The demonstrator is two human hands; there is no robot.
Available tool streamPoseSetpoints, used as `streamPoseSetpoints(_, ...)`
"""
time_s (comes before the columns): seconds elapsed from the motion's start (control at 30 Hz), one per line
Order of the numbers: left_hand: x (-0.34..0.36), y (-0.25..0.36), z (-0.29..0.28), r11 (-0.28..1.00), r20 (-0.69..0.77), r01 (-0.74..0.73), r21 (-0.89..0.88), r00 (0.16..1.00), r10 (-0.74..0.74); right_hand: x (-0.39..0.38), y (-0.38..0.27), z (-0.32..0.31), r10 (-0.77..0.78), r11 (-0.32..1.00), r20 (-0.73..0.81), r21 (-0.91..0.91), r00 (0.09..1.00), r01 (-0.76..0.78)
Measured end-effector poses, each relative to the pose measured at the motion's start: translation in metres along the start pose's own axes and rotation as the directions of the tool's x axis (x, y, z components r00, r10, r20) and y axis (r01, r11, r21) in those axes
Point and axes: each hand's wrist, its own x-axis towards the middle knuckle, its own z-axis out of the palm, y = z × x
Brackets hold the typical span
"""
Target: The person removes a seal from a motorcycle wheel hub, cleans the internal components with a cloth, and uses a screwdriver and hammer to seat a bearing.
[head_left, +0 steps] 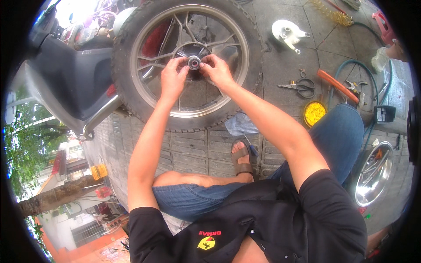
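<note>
A motorcycle wheel (242,41) with a grey spoked rim and a knobby black tyre is in front of me. Over its hub, a small round bearing (194,62) with a dark outer ring and a lighter centre is pinched between my two hands. My left hand (174,75) grips its left side with thumb and fingertips. On the opposite side, my right hand (215,70) has its thumb and fingers closed against the edge. Whether the bearing rests in the hub or just above it I cannot tell. Most of the hub is hidden behind it.
Right of the wheel lie a whitish brake plate (287,34), black-handled scissors (302,87), an orange-handled tool (337,86) and a yellow tub (315,113). A metal bowl (375,175) holds tools. A grey rag (242,124) touches the tyre's near edge. A motorcycle's seat (79,79) stands at left.
</note>
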Motion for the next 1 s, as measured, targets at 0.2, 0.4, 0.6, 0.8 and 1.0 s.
streamPoseSetpoints(0.2,0.002,0.001,0.005,0.996,-0.082,-0.083,-0.021,0.993,0.081,0.0,0.0,-0.001,-0.016,1.0,-0.006,-0.023,1.0,0.015)
streamPoseSetpoints(0.4,-0.007,0.003,0.007,0.983,-0.076,-0.142,0.12,0.985,0.152,-0.004,-0.005,0.0,-0.008,1.0,-0.002,0.009,1.0,0.008)
streamPoseSetpoints(0.6,-0.017,0.009,0.009,0.984,-0.101,-0.146,0.103,0.983,0.156,-0.008,-0.006,0.001,-0.039,0.999,-0.02,-0.02,0.999,0.039)
streamPoseSetpoints(0.8,-0.023,0.018,0.012,0.992,-0.13,-0.106,0.07,0.985,0.114,-0.01,-0.007,0.002,0.008,0.994,0.008,0.113,1.0,-0.009)
streamPoseSetpoints(1.0,-0.014,0.022,0.018,0.996,-0.051,-0.088,0.001,0.995,0.088,0.004,-0.003,-0.019,-0.083,0.991,0.015,-0.1,0.996,0.084)
